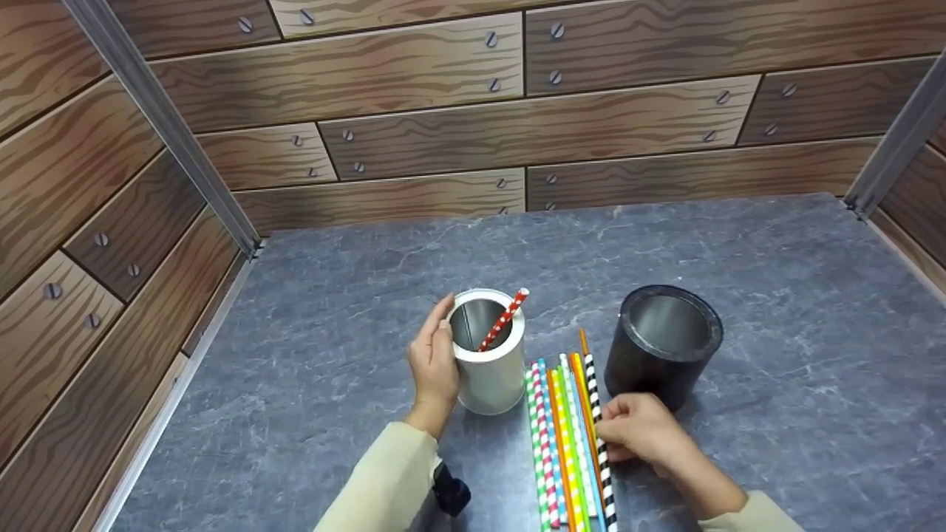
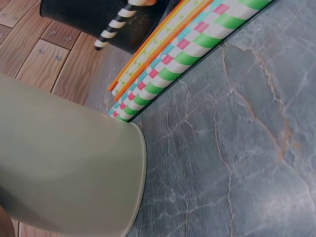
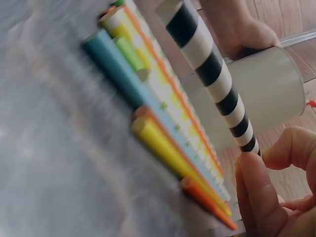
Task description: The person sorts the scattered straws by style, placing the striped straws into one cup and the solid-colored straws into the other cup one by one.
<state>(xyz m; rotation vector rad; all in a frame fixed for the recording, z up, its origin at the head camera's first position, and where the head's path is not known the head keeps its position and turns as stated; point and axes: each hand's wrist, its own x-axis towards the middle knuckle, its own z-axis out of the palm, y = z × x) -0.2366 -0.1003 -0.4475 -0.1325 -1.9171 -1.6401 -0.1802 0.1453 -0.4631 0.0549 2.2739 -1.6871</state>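
A white canister (image 1: pixel 491 384) stands upright with a red straw with white dots (image 1: pixel 504 321) leaning inside it. My left hand (image 1: pixel 434 366) rests against the canister's left side, fingers straight and reaching up to the rim. My right hand (image 1: pixel 641 432) pinches a black-and-white striped straw (image 3: pixel 217 79) between thumb and fingertips. In the right wrist view this straw is raised off the row of colourful paper straws (image 1: pixel 562 443). Those lie side by side between the canister and a black canister (image 1: pixel 654 369), which stands just beyond my right hand.
Grey marble-patterned tabletop (image 1: pixel 355 295) lies under everything. Wood-plank patterned walls (image 1: pixel 429 89) close off the back and both sides, with metal posts (image 1: pixel 170 125) at the corners. A black strap piece (image 1: pixel 451 491) hangs by the left sleeve.
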